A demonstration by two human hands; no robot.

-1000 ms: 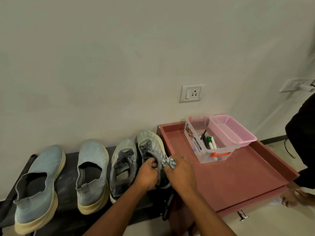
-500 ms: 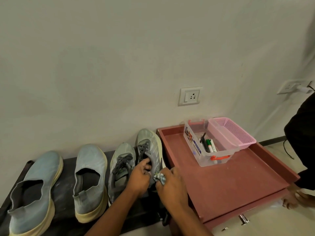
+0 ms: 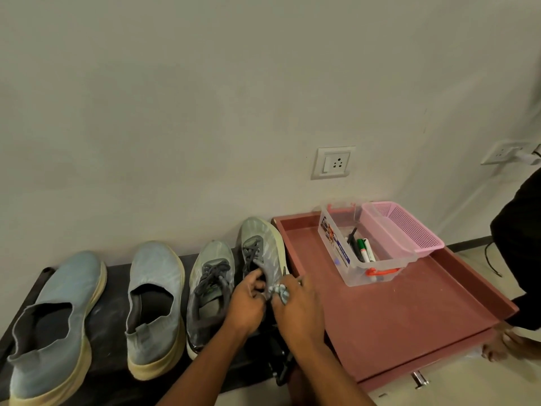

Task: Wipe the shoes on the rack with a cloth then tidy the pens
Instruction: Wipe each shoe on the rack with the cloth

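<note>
Several shoes stand in a row on a black rack (image 3: 114, 323): two blue slip-ons (image 3: 55, 315) (image 3: 155, 300) and two grey laced sneakers (image 3: 209, 282) (image 3: 263, 241). My left hand (image 3: 248, 303) grips the collar of the rightmost sneaker. My right hand (image 3: 298, 306) holds a bunched pale cloth (image 3: 279, 291) against that shoe's right side. Several pens (image 3: 363, 250) lie in a clear plastic box (image 3: 336, 244) on the red table.
A red tray-top table (image 3: 409, 312) stands right of the rack, with a pink mesh basket (image 3: 407, 227) beside the clear box. Another person in dark clothes (image 3: 518, 250) stands at the right edge, foot near the table corner. A wall socket (image 3: 333, 162) sits above.
My right hand with the cloth slid back along the sneaker's side toward its heel. My left hand shifted its grip on the shoe's collar. The view moved a little.
</note>
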